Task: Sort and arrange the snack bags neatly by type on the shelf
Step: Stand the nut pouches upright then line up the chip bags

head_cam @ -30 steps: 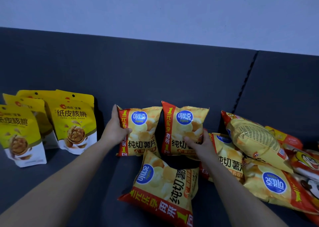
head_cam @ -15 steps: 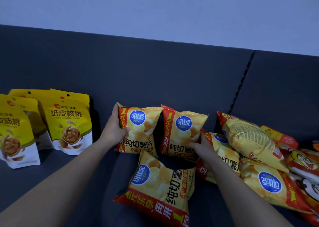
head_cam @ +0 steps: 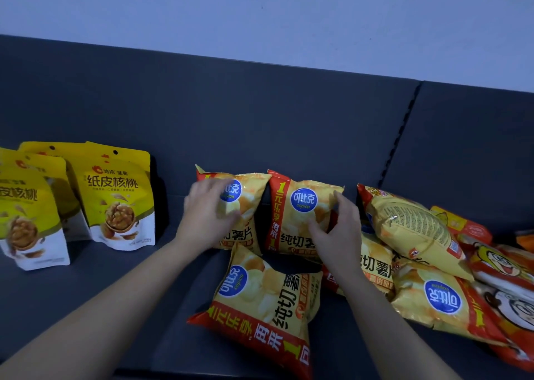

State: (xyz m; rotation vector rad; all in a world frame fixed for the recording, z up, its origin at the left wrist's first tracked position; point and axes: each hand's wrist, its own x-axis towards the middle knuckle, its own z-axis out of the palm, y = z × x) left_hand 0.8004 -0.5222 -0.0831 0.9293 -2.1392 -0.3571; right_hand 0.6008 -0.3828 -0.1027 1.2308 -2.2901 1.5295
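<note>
Chip bags (head_cam: 300,215) stand between walnut pouches (head_cam: 115,194) and a jumbled snack pile (head_cam: 419,235).

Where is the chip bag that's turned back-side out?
Head view, right side: the back-facing bag lies atop the jumbled pile, just right of the right hand.
</note>
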